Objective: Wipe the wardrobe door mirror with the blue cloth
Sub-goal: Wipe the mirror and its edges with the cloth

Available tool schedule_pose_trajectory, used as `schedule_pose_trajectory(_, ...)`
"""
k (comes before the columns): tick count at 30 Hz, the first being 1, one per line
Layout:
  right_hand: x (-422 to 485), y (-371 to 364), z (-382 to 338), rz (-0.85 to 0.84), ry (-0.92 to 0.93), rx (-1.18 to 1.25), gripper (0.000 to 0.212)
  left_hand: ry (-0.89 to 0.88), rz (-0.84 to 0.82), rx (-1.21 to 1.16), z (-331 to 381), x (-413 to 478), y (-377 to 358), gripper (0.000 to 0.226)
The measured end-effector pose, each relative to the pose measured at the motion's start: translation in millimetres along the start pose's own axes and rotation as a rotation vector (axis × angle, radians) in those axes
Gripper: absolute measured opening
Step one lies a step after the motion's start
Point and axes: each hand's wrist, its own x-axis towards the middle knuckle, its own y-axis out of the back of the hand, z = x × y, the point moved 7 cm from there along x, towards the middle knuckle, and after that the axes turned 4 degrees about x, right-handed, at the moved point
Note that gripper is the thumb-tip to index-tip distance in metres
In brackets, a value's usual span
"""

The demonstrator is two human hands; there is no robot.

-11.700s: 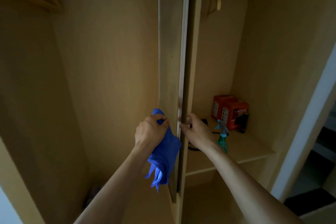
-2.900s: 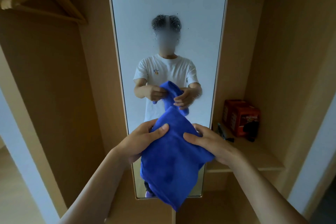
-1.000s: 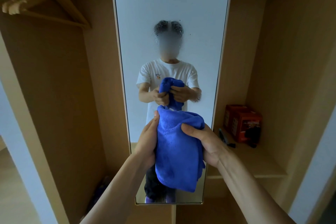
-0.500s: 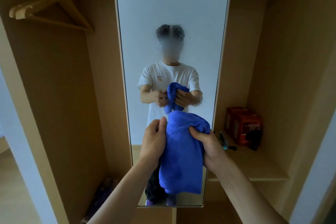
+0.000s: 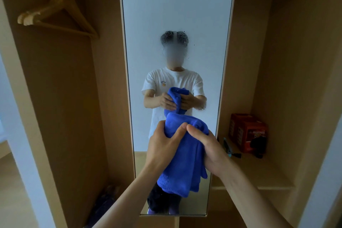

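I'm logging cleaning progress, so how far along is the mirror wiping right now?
Done: the mirror faces the person and carries spray droplets near its middle. In hand: the left hand and right hand are bunching the blue cloth in front of the glass, apparently not pressed against it. Left: all the wiping; the droplets look unsmeared. The spray bottle lies on the shelf.

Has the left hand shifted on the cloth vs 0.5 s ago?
Yes. The left hand has closed toward the right hand across the blue cloth; their thumb tips now nearly meet, judged against the mirror frame.
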Motion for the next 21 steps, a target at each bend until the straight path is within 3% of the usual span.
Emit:
schedule_pose_trajectory(2,3.5,1.8,-4.1,0.151,0.066,-0.204,0.065,0.004,0.045,0.006,0.5,-0.4,1.9,0.046)
schedule_pose_trajectory(5,5.6,-0.9,-6.9,0.264,0.136,-0.333,0.046,0.034,0.071,-0.042,0.1,0.7,5.5,0.052)
schedule_pose_trajectory(8,10.3,-5.7,-6.0,0.239,0.123,-0.304,0.029,0.051,0.074,-0.085,1.5,5.3,12.2,0.063)
schedule_pose_trajectory(12,16.5,-12.9,-3.6,0.180,0.091,-0.305,0.025,0.106,0.023,-0.213,-0.3,10.0,19.3,0.056)
schedule_pose_trajectory(15,24.7,-15.3,-0.7,0.180,0.079,-0.302,0.030,0.111,0.036,-0.273,-2.3,14.6,26.0,0.055)
schedule_pose_trajectory(21,45.8,-36.7,-2.1,0.012,-0.015,-0.270,0.044,0.041,0.108,-0.269,12.2,42.1,45.3,0.051)
